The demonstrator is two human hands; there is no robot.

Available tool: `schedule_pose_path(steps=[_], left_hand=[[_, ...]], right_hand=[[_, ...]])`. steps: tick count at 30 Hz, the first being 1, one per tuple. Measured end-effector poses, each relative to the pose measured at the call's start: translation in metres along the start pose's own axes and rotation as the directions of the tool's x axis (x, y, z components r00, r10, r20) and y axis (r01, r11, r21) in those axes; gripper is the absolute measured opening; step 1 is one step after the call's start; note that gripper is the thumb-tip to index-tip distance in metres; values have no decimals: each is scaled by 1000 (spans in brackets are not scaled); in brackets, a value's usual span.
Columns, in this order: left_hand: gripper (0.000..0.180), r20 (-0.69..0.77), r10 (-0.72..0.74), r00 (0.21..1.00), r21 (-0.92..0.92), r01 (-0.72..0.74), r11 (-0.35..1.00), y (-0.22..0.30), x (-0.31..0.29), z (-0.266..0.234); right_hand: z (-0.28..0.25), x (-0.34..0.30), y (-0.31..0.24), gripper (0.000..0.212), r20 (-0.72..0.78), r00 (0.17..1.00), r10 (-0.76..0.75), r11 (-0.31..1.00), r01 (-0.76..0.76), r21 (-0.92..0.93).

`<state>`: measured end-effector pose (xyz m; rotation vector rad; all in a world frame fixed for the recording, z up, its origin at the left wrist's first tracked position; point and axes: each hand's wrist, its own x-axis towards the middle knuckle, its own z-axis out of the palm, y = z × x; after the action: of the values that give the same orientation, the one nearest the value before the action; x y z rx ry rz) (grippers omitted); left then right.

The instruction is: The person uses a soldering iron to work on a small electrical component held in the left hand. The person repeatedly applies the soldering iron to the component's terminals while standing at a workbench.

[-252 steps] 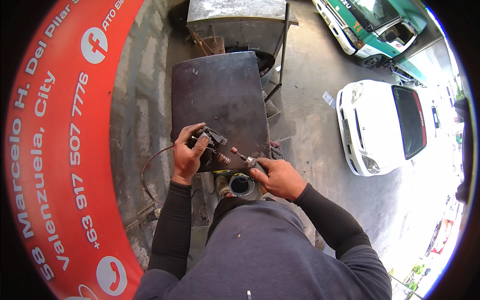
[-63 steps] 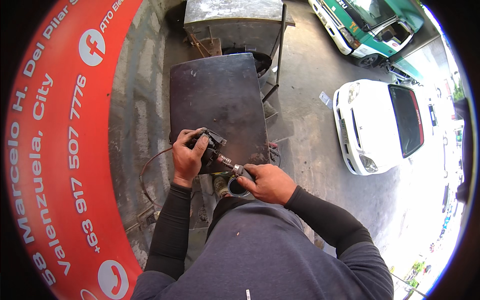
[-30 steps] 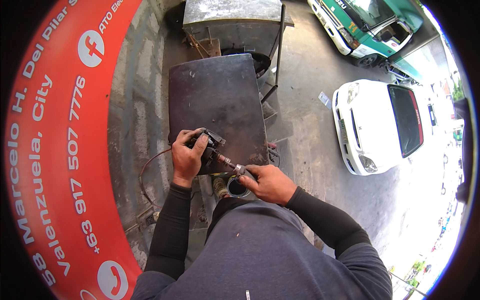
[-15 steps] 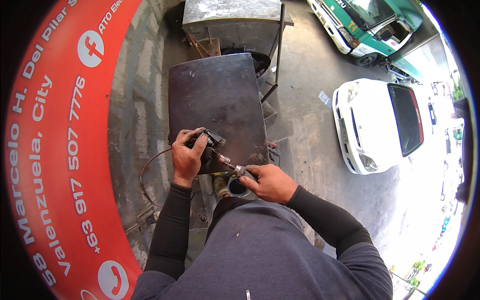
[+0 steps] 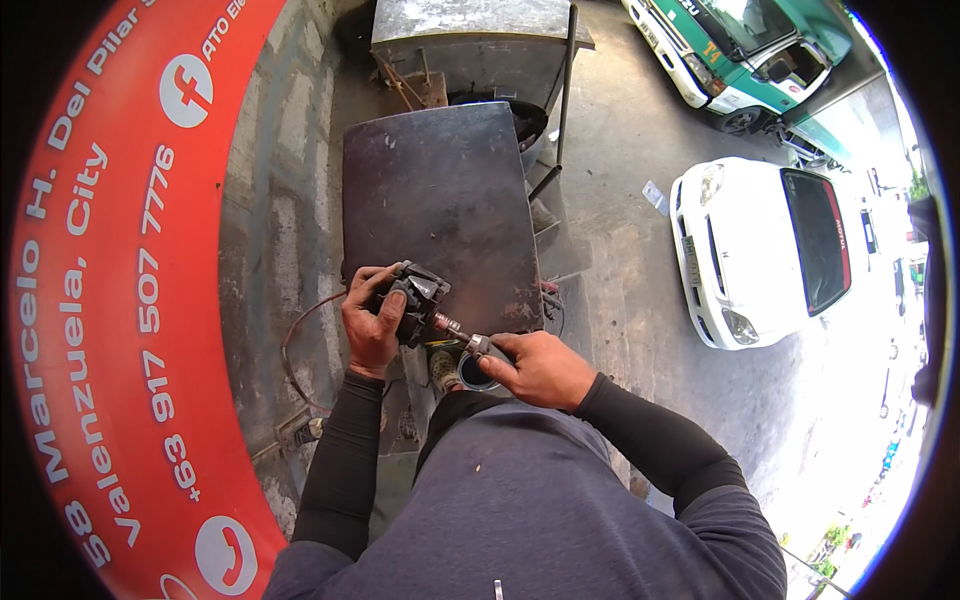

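Note:
My left hand (image 5: 368, 328) is wrapped round a blocky dark metal part (image 5: 424, 290) that looks like a brake caliper, its thumb pressed on the near side. My right hand (image 5: 545, 370) grips a die grinder (image 5: 477, 345) from the right. A slim shaft leads from the grinder to a reddish-brown cylindrical bit (image 5: 446, 323), whose tip is at the part's lower right side. Whether the tip is inside the part cannot be made out. Both hands are above the near edge of a dark metal tabletop (image 5: 440, 180).
Below the hands stands a round bucket (image 5: 475, 375) with dark contents, beside my foot. A thin reddish hose (image 5: 287, 350) curves down on the left. A red banner (image 5: 120, 300) lines the left side. A white car (image 5: 750, 250) and a green-and-white truck (image 5: 720, 60) are parked right.
The dark metal part has been turned slightly in my left hand, showing more of its blocky top. The grinder has shifted a little; both grips hold.

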<state>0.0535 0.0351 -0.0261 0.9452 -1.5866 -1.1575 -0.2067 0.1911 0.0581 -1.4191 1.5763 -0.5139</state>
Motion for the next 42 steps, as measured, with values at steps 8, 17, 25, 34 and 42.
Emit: schedule_pose_path(steps=[8,17,25,34,42], left_hand=[[47,-2,-13,1000,-9,13,1000,-3,0,0],[48,-8,-40,999,-29,40,999,1,1,3],[47,-13,-41,999,-20,41,999,3,2,1],[47,-25,-19,999,-10,19,1000,3,1,3],[46,-8,-23,1000,7,23,1000,0,2,3]], right_hand=[[-6,3,-5,50,42,998,57,998,-58,27],[-7,6,-12,50,38,998,48,999,-48,-15],[-13,7,-17,50,63,996,64,996,-60,-67],[-11,8,-20,47,85,994,72,992,-63,-107],[-11,7,-17,45,41,998,45,991,-40,-126]])
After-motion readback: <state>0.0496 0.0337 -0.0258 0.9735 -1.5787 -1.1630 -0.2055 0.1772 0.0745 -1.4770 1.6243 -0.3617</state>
